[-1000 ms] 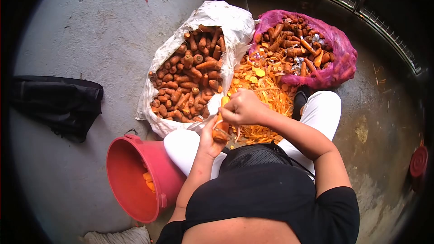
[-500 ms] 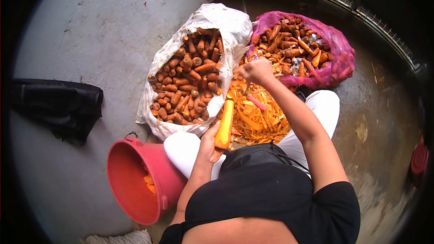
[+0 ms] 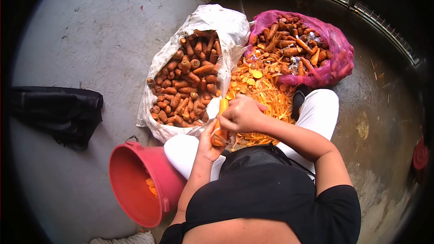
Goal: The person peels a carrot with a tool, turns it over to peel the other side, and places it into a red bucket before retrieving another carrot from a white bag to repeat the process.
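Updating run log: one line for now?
left hand grips carrot | right hand on carrot | peel pile ahead | red bucket left

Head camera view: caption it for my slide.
Seated person's left hand holds a carrot, right hand closed against it, above orange peelings between a white sack and pink mesh bag.

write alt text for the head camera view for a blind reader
A seated person's left hand holds an orange carrot while the closed right hand presses against it. Ahead lie a white sack and a pink mesh bag of unpeeled carrots, orange peelings between them, a red bucket to the left.
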The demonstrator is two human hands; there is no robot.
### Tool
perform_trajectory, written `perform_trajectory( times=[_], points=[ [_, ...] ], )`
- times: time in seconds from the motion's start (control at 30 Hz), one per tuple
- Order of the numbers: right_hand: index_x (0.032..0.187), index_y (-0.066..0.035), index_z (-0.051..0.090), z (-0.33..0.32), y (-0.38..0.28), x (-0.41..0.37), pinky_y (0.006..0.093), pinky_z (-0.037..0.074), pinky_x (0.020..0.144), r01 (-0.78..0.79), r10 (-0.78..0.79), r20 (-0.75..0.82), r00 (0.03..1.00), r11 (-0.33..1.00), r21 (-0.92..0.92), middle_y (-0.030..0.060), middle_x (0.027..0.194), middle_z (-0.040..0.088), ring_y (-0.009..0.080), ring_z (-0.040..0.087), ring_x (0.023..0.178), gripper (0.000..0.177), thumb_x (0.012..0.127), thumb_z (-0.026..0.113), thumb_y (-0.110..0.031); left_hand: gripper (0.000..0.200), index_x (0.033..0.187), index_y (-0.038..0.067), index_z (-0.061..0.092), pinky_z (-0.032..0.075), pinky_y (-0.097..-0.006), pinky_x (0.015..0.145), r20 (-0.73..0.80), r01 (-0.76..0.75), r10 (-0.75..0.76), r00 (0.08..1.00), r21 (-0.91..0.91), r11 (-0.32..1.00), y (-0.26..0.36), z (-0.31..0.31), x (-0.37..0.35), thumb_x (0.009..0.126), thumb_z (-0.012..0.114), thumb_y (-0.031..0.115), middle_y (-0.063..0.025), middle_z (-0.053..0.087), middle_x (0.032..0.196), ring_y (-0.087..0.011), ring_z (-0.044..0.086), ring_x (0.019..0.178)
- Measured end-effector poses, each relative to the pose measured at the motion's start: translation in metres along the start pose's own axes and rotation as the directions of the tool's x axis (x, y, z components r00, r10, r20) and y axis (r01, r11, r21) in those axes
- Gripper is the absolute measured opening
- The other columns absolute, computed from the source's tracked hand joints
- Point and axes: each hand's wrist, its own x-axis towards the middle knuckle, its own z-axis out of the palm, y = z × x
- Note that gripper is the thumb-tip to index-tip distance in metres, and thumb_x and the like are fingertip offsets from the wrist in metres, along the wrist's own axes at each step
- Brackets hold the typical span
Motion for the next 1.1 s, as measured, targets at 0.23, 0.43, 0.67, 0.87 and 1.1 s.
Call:
perform_trajectory(
  times=[0.23, 0.43, 0.67, 0.87, 1.1],
  points=[
    [0.047, -0.014, 0.058, -0.001, 0.023, 0.008, 0.0358, 0.042, 0.052, -0.07, 0.081, 0.058, 0.995, 0.982, -0.174, 0.005, 0.043, 0.049, 0.021, 0.051, 0.046, 0.034, 0.079, 0.061, -0.025, 0.032, 0.106, 0.004, 0.054, 0.052, -0.0307, 0.057, 0.063, -0.089, 0.08, 0.995, 0.157, 0.984, -0.007, -0.011, 0.004, 0.099, 0.045, 0.035, -0.0081, 0.06, 0.086, -0.0176, 0.06, 0.072],
    [0.068, -0.007, 0.068, -0.02, 0.168, 0.008, 0.0385, 0.051, 0.066, -0.492, 0.695, 0.173, 0.697, 0.64, -0.591, 0.0116, 0.063, 0.064, 0.0265, 0.063, 0.061, 0.046, 0.089, 0.046, -0.041, 0.051, 0.135, -0.001, 0.04, 0.048, -0.0252, 0.049, 0.205, 0.02, -0.058, 0.977, 0.181, 0.983, -0.003, 0.001, -0.01, 0.101, 0.036, 0.037, -0.0095, 0.055, 0.082, -0.0155, 0.055, 0.066],
    [0.085, 0.002, 0.07, 0.054, 0.273, -0.124, 0.0384, 0.048, 0.075, -0.969, 0.926, 0.307, 0.221, 0.245, -0.039, 0.0224, 0.085, 0.065, 0.0301, 0.064, 0.085, 0.085, 0.068, 0.055, -0.08, 0.057, 0.13, 0.001, 0.046, 0.044, -0.0252, 0.052, 0.425, -0.037, 0.031, 0.905, 0.007, 0.999, 0.008, -0.016, 0.012, 0.1, 0.031, 0.048, -0.0085, 0.057, 0.079, -0.0173, 0.054, 0.064],
    [0.084, -0.001, 0.07, 0.077, 0.204, -0.129, 0.0391, 0.052, 0.07, -0.787, 0.882, 0.444, 0.156, 0.383, -0.484, 0.0167, 0.083, 0.069, 0.0277, 0.067, 0.079, 0.041, 0.076, 0.071, -0.041, 0.036, 0.111, 0.004, 0.054, 0.053, -0.0289, 0.061, 0.055, -0.114, 0.116, 0.992, -0.046, 0.992, 0.01, -0.002, 0.027, 0.096, 0.052, 0.037, -0.012, 0.062, 0.095, -0.0229, 0.062, 0.083],
    [0.101, -0.007, 0.057, 0.142, 0.227, -0.16, 0.0427, 0.052, 0.072, -0.676, 0.832, 0.444, 0.333, 0.539, -0.502, 0.0176, 0.099, 0.063, 0.0326, 0.065, 0.085, 0.023, 0.083, 0.061, -0.021, 0.028, 0.116, 0.005, 0.052, 0.059, -0.04, 0.083, -0.064, -0.201, 0.199, 0.978, -0.018, 0.979, 0.018, -0.009, 0.051, 0.091, 0.061, 0.015, -0.0136, 0.06, 0.113, -0.027, 0.061, 0.105]
  ],
)
